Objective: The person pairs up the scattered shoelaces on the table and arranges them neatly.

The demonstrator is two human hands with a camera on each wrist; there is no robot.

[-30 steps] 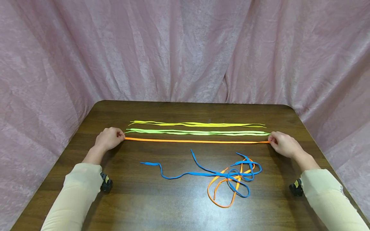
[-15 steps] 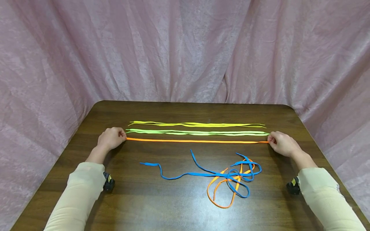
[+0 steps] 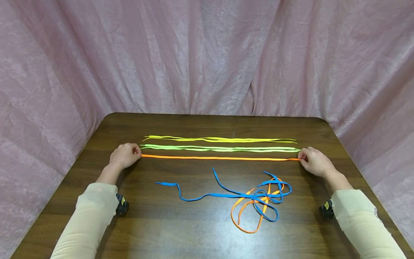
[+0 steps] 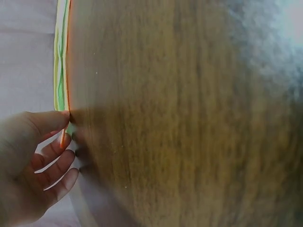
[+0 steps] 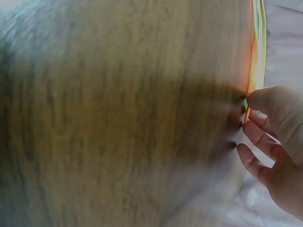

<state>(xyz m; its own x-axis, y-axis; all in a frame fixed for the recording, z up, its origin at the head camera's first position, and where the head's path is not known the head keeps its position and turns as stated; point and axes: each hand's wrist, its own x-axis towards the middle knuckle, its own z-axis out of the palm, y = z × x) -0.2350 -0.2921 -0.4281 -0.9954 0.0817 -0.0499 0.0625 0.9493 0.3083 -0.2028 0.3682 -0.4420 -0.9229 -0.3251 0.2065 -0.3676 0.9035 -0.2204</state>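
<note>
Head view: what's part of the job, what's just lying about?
In the job:
- straight orange lace, pinched by left hand and right hand
- green laces, yellow laces: likely, laid alongside

Lying about:
- blue laces, loose orange lace: tangled, perhaps waiting

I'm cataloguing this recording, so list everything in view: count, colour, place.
straight lace: one, orange, between left hand and right hand
green laces: count unclear, light green, beyond the straight lace
yellow laces: count unclear, yellow, beyond the green laces
blue laces: seemingly two, blue, nearer the camera
loose lace: one, orange, tangled with the blue laces
table: one, brown, under the laces
curtain: count unclear, pink, behind and beside the table
wrist devices: two, black and yellow, one per wrist
sleeves: two, pale cream, one per arm
left hand: one, bare, pinching the straight lace's left end
right hand: one, bare, pinching the straight lace's right end
</note>
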